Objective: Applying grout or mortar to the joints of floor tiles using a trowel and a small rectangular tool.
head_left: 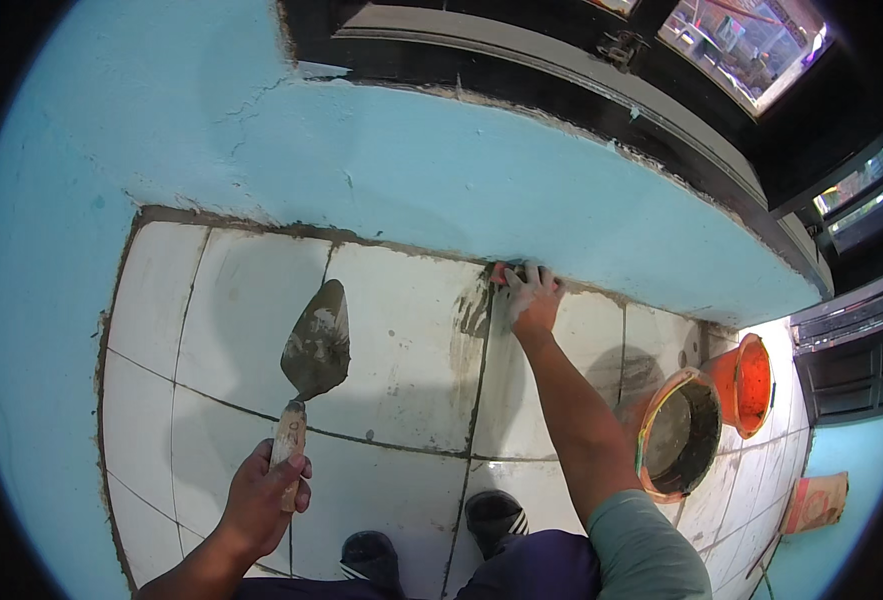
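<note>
My left hand (276,475) grips the pale wooden handle of a trowel (316,340), whose pointed blade is coated in grey mortar and held over the white floor tiles (235,310). My right hand (533,298) reaches to the foot of the light blue wall and is closed on a small red-orange pad (501,273), pressed at the grout joint where floor meets wall. Dark, wet mortar smears mark the tile just left of that hand.
At right stand a bucket (651,462) with grey contents and an orange bucket (758,388). A brown sack (809,505) leans near the far wall. Dark window frames (541,70) top the blue wall (381,150). My sandalled feet (491,520) are at the bottom.
</note>
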